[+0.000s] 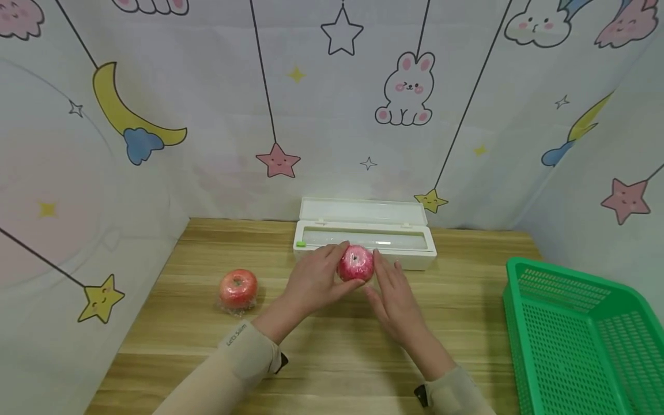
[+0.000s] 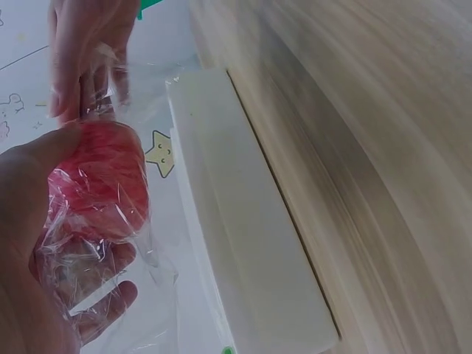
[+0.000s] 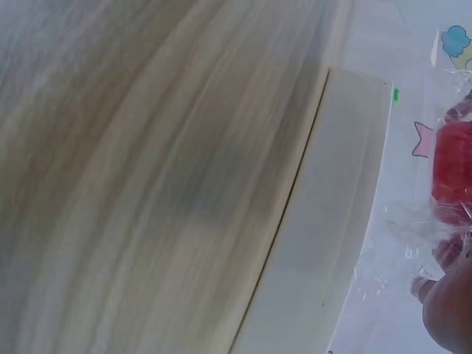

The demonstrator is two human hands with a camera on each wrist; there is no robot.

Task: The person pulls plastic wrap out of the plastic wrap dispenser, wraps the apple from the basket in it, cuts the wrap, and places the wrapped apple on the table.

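Note:
A red apple [image 1: 355, 263] in loose clear plastic film is held up in front of the white film box. My left hand [image 1: 317, 276] grips it, thumb on the near side and fingers behind. Against its right side lie the extended fingers of my right hand [image 1: 396, 300], with the thumb apart. The left wrist view shows crinkled film [image 2: 103, 273] hanging round the apple [image 2: 103, 181] and over the left fingers. More film spreads towards the right hand [image 2: 88, 51]. In the right wrist view, the apple [image 3: 451, 173] is cut off by the frame edge.
The white film box [image 1: 365, 236] stands at the back of the wooden table [image 1: 332, 369], lid raised, a film roll inside. Another film-wrapped apple [image 1: 238, 289] rests at the left. A green basket [image 1: 565, 340] stands at the right. Patterned cloth walls [image 1: 342, 115] enclose the table.

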